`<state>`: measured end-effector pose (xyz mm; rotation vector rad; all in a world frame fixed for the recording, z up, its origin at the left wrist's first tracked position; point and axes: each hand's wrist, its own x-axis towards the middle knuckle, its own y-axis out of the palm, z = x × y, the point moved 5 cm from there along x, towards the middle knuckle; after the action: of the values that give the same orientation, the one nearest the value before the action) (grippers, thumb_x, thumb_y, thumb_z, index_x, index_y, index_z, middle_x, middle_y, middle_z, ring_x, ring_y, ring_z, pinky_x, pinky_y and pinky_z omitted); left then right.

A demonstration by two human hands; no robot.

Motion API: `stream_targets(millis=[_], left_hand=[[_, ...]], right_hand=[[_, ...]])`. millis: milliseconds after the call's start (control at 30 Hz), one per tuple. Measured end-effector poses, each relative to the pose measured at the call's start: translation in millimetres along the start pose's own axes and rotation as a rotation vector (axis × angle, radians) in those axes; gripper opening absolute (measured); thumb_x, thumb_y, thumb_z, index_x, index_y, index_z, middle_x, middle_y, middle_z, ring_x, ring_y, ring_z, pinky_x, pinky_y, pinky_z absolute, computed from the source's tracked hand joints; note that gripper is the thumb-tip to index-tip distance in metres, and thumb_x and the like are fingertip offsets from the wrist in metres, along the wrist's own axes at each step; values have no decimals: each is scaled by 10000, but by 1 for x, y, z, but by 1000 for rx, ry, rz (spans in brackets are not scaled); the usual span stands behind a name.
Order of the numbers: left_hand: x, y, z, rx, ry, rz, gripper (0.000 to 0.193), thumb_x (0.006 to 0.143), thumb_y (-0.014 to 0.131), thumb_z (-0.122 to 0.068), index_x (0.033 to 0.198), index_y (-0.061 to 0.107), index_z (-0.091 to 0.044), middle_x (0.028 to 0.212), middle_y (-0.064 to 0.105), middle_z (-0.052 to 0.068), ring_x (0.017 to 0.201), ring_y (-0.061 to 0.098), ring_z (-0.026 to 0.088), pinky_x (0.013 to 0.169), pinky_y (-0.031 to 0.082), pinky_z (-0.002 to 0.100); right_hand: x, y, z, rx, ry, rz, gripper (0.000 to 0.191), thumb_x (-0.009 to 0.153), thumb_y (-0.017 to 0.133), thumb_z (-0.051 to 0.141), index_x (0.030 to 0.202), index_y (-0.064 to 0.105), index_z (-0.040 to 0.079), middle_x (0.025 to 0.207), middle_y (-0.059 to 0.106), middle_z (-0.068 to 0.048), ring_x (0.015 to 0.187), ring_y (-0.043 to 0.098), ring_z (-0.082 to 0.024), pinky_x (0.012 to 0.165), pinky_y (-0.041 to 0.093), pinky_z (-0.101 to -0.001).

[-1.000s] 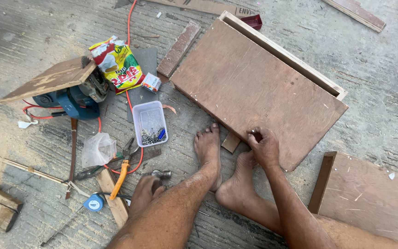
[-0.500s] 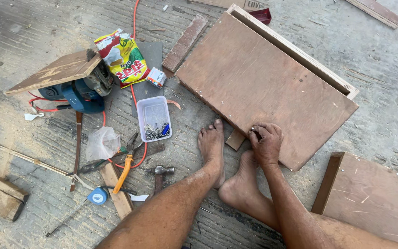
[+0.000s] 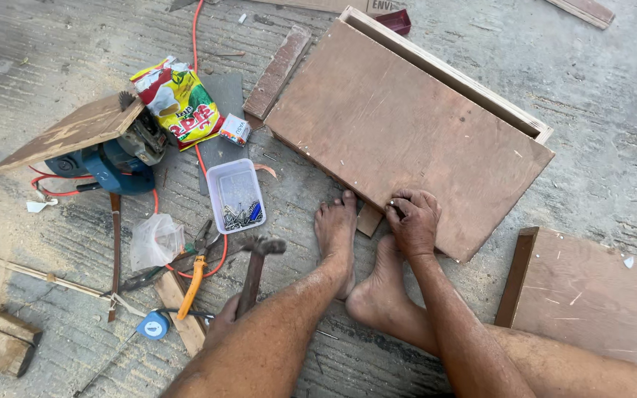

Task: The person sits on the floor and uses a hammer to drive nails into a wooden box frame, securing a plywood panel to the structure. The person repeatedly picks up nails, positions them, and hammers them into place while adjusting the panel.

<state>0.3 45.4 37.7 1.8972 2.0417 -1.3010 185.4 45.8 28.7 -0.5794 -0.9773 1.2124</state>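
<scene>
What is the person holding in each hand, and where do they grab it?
The left hand holds a hammer by the lower end of its handle. The right hand presses its fingertips on the near edge of the brown board; whether it pinches something small cannot be told.

matt wood board (image 3: 399, 133), rough concrete floor (image 3: 53, 44)

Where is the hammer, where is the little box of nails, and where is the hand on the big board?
hammer (image 3: 253, 269), head view, on its wooden handle.
box of nails (image 3: 237, 194), head view, on its clear plastic floor.
right hand (image 3: 413, 221), head view, on the back of the hand.
</scene>
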Motion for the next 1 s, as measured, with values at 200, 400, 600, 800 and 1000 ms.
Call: stream_targets(millis=[200, 400, 600, 800, 1000], left_hand=[[-83, -127, 4, 217, 315, 238, 646, 991, 423, -513, 1448, 497, -62, 1284, 580, 233, 1227, 546, 376, 1037, 406, 474], [-52, -108, 31, 297, 583, 314, 607, 994, 500, -501, 1446, 502, -95, 1106, 723, 255, 1073, 696, 429, 909, 551, 507], [-53, -84, 12, 447, 566, 321, 598, 990, 480, -535, 1421, 524, -122, 1152, 711, 229, 1096, 685, 417, 939, 531, 526], [-62, -90, 1, 357, 583, 344, 599, 992, 473, -512, 1458, 505, -137, 1115, 726, 228, 1076, 711, 396, 925, 559, 508], [-53, -88, 16, 326, 698, 305, 567, 990, 518, -467, 1430, 501, -110, 1150, 719, 232, 1057, 714, 413, 913, 561, 519]], right_hand=[[-1, 0, 0, 24, -12, -23, 124, 815, 814, 210, 932, 799, 173, 1160, 717, 52, 1245, 553, -260, 1091, 379, -440], [0, 1, -4, 55, 14, -12, 139, 810, 816, 207, 939, 803, 159, 1155, 714, 39, 1237, 552, -261, 1067, 397, -443], [-2, 2, -6, -28, -19, -23, 216, 779, 836, 219, 962, 784, 117, 1212, 691, -14, 1256, 538, -287, 1055, 394, -476], [0, 4, -6, -2, 8, -10, 178, 807, 835, 228, 954, 781, 144, 1180, 698, 21, 1260, 550, -265, 1065, 402, -472], [0, 1, -3, -69, -6, 5, 230, 768, 839, 225, 963, 792, 112, 1156, 689, -33, 1229, 543, -293, 1041, 391, -485]])
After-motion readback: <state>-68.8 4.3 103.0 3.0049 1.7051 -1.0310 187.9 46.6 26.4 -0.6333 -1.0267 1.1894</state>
